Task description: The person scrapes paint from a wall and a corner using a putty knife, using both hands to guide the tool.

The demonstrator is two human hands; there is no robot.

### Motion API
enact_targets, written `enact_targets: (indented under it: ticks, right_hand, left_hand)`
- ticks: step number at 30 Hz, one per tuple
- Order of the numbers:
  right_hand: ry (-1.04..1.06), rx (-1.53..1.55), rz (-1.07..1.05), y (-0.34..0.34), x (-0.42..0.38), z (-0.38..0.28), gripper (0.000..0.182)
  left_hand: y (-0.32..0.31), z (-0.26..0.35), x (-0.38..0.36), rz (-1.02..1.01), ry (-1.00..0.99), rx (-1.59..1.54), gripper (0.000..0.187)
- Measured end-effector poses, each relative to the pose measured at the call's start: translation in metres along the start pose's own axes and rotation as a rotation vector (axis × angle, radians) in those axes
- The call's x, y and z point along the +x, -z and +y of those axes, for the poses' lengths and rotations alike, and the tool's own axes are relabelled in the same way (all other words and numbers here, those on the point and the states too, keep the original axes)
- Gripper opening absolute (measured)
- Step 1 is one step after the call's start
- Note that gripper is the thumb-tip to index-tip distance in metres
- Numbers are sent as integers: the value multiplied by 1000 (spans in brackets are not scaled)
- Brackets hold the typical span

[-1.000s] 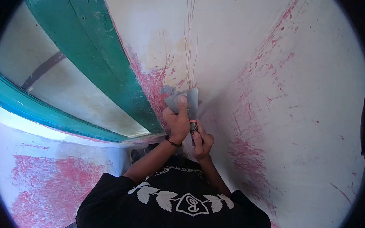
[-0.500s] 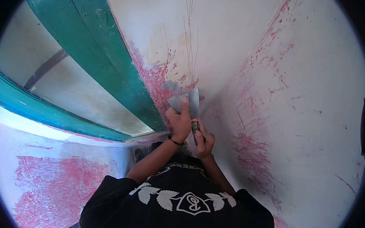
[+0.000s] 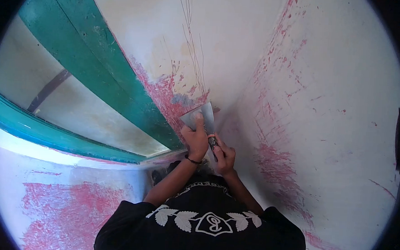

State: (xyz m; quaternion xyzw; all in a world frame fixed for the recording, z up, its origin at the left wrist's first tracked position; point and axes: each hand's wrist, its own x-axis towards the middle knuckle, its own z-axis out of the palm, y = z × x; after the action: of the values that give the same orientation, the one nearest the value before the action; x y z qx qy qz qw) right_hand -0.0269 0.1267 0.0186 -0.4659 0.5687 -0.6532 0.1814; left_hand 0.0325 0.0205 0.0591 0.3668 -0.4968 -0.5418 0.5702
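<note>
A wide-bladed putty knife (image 3: 206,113) is held in both hands, its metal blade pointing up towards the wall. My left hand (image 3: 196,140) is closed at the blade, the thumb lying flat on its face and the other fingers mostly hidden behind it. The dark, worn handle sits in the closed fingers of my right hand (image 3: 225,158). Just beyond the blade is a patch of scraped pink wall (image 3: 163,93) with a small grey spot in it. The blade's upper edge overlaps the pale wall beside this patch.
A green wooden frame (image 3: 108,70) runs diagonally on the left, around a pale panel. The right wall (image 3: 336,109) meets the facing wall at a corner and carries pink scraped marks. Another rough pink area (image 3: 75,209) covers the lower left wall. Thin cracks run above the blade.
The whole view has shifted slightly, with the wall and frame sliding left and down. Both hands keep the same hold, and the blade stays near the same spot on the wall.
</note>
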Motion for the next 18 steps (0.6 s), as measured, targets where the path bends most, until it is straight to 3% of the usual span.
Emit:
enact_targets:
  ticks: [2,5,7,12,18]
  right_hand:
    - [-94,0,-65,8,0,-9,42]
    - [32,79,9,1,14,-15,42]
    - [0,61,4,3,13,-13,43]
    - [-45,46,-10,7,-4,4,43]
    - [-36,100,-38,10,14,-22,43]
  left_hand:
    - [-2,-3,2,35,-30,-12,33]
    - [-17,31,5,83,-43,-70,36]
    - [-23,36,7,77,-52,-166,37]
    - [-10,9,-2,79,-3,-26,35]
    - [-17,28,7,71,-20,-40,35]
